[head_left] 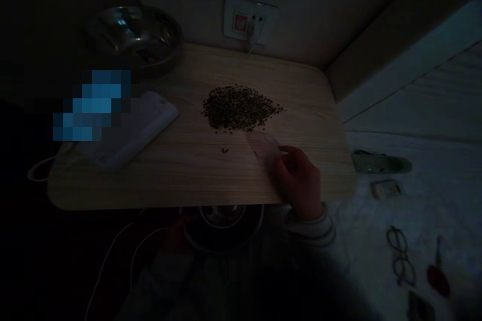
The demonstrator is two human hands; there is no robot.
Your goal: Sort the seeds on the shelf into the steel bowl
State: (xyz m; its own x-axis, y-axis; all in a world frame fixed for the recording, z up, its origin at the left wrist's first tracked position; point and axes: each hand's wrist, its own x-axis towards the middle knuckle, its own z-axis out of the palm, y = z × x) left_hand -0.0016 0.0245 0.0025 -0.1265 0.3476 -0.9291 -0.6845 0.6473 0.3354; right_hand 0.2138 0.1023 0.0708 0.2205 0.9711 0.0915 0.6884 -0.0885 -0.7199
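The scene is very dark. A pile of small dark seeds [239,108] lies in the middle of a light wooden tabletop [181,170]. My right hand [299,180] rests at the table's front right edge, fingers closed on a small pale flat card [263,146] whose far end points at the pile. Two stray seeds [225,150] lie left of the card. My left hand [178,233] is below the table's front edge, next to a round bowl [222,228]; its fingers are too dark to read.
A metal bowl [139,35] stands at the back left. A white flat device [131,133] lies on the left, with a blurred blue patch beside it. A wall socket [248,20] is behind. Eyeglasses [401,256] and small items lie on the white surface to the right.
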